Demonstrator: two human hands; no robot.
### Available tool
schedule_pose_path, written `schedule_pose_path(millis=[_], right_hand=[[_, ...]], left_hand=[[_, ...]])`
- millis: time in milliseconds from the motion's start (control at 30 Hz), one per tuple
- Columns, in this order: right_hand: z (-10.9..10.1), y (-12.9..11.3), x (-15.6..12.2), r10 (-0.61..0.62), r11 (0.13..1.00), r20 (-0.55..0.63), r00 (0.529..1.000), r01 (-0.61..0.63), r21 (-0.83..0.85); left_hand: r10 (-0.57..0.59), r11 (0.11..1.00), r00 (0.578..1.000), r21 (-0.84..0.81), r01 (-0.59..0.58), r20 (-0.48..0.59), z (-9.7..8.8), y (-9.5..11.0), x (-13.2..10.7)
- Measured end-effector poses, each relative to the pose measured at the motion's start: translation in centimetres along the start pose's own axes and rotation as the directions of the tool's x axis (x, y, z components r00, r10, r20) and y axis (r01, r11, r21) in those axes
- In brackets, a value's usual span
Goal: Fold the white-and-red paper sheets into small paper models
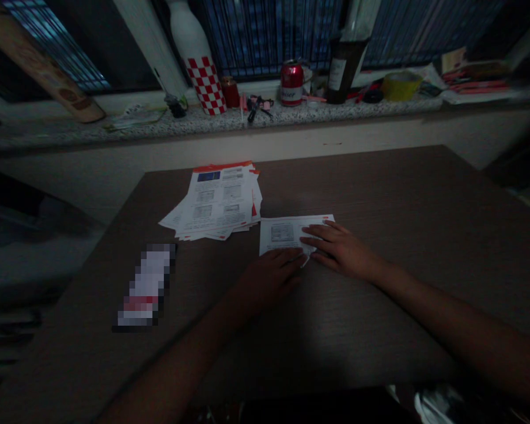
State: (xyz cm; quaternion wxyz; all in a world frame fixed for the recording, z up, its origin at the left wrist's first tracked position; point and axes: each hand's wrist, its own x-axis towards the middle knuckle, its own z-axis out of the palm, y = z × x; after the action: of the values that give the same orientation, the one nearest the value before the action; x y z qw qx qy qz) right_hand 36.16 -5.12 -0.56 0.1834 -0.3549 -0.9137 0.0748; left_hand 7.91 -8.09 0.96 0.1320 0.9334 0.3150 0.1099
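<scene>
A folded printed sheet of paper (282,232) lies on the dark wooden table (401,200) near its middle. My right hand (338,248) rests flat on the sheet's right part, fingers stretched out to the left. My left hand (269,278) presses on the sheet's near edge with its fingers extended and close together. Both hands touch the paper and neither lifts it. A stack of printed leaflets with orange edges (221,200) lies just beyond and to the left of the sheet.
A blurred-out rectangular object (146,285) lies on the table's left. On the stone window ledge (159,126) behind stand a red-and-white checked bottle (201,59), a red can (292,82), a dark bottle (344,68) and a yellow tape roll (401,85).
</scene>
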Motion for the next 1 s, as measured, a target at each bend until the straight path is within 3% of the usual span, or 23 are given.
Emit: schedule_pose_path(millis=[1000], right_hand=[[-0.14,0.07,0.07,-0.011,1.000,-0.008,1.000,0.011,-0.006]], left_hand=[[0.051,0.999,0.999,0.009,-0.051,-0.005,-0.27,-0.42,0.40]])
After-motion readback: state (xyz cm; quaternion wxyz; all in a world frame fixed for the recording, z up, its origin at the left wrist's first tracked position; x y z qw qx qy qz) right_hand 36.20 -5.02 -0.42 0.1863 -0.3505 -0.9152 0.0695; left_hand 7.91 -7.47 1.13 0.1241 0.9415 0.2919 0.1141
